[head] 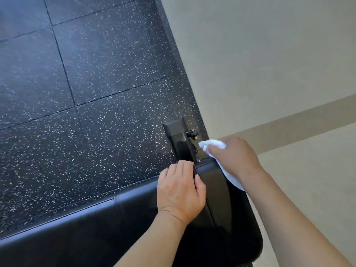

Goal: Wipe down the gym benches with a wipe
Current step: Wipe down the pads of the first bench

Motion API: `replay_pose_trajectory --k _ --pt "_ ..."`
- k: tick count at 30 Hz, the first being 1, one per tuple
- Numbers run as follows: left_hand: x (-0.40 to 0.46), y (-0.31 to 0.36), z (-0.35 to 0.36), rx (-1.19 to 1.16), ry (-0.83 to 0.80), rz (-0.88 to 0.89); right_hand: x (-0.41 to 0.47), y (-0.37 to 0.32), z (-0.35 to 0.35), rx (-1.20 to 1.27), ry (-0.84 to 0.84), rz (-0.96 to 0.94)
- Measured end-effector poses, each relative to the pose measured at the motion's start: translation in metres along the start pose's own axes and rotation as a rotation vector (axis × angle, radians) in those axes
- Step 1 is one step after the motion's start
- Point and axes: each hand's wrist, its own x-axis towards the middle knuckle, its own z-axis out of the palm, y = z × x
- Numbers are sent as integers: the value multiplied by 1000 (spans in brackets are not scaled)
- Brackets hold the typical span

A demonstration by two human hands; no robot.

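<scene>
Right now, edges: the black padded bench (215,191) ends close to the beige wall (269,64), with a narrow gap on that side; speckled rubber floor (86,93) lies open to the left.
Hidden: the bench's near end is cut off by the frame; part of the wipe (212,144) is under the hand.
Axis: the pad runs from the viewer toward its metal post (178,139).
Grip: left hand (180,191) curls over the pad's edge; right hand (234,156) clutches the white wipe at the pad's far end.

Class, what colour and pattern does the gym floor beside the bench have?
The rubber-tiled gym floor is black with small white speckles, shown best in the head view.
</scene>
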Motion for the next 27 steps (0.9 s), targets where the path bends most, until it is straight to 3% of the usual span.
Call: replay_pose_trajectory --k 3,9,13,16,21,23,27 --pt "2 0 -1 5 9 6 15 -40 24 -462 6 -89" --pt "3 2 -2 37 -13 -3 35 -68 45 -547 -210 -39" --pt "4 3 -4 21 -2 -9 32 -47 21 -310 -204 -64" --pt "2 4 -5 24 4 -8 15 -20 6 25 -127 -74" --pt "1 5 -4 56 16 -14 -25 21 9 362 171 -200" --pt "1 6 -4 65 16 -15 -39 41 13 530 238 -138" --pt "0 6 -3 69 23 -18 -71 84 32 565 369 -12"
